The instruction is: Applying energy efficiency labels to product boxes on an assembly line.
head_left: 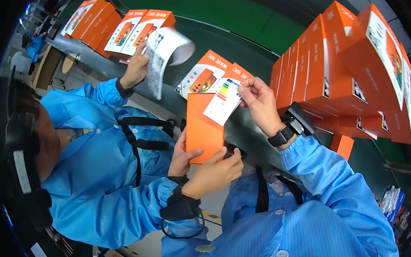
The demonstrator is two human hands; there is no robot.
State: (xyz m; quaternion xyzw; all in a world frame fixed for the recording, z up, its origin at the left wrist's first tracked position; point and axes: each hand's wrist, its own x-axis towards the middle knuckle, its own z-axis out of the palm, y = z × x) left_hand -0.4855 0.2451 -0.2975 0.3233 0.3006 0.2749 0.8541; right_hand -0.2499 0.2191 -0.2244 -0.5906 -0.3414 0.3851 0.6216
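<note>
My left hand (179, 158) grips a flat orange box (204, 126) by its lower left side, thumb across its face. My right hand (260, 103), with a black watch at the wrist, pinches the upper right corner of a white energy label (223, 102) with coloured bars. That label overlaps the box's upper right corner; whether it touches is unclear. A co-worker's hand (216, 173) reaches across my left forearm, its fingers close to the box's lower edge. Their other hand (137, 67) holds up a curling sheet of printed labels (160, 59).
Stacked orange printed boxes (311, 69) rise at the right of the dark green bench (243, 51). Two printed boxes (202, 75) lie just beyond the box I hold. More boxes (138, 29) stand at the far left. The co-worker (102, 154) is close on my left.
</note>
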